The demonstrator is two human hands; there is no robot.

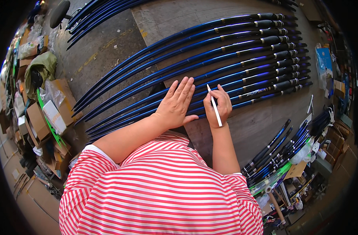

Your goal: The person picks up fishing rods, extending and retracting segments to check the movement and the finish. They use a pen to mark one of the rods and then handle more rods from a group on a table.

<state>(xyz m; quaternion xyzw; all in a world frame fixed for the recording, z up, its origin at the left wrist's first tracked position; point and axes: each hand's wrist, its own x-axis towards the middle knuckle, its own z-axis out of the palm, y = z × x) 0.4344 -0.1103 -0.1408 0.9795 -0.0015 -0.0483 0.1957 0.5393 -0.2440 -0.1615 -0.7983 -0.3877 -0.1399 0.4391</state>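
Observation:
Several dark blue fishing rods (179,62) lie side by side across the table, their black grips toward the right and their tapered ends running off to the left. Flat on the nearer rods rests my left hand (175,102), fingers stretched out and thumb apart. My right hand (219,105) pinches a slim white pen-like stick (216,111), held as one holds a pen. Its tip points up and away from me, right over the rods just beside my left hand. Whether the tip touches a rod I cannot tell.
Another bundle of blue rods (102,15) lies at the far left. Cardboard boxes (38,121) and plastic bags crowd the left side. More rods (278,147) and clutter stand close at the lower right. The brown tabletop (273,103) shows beyond my right hand.

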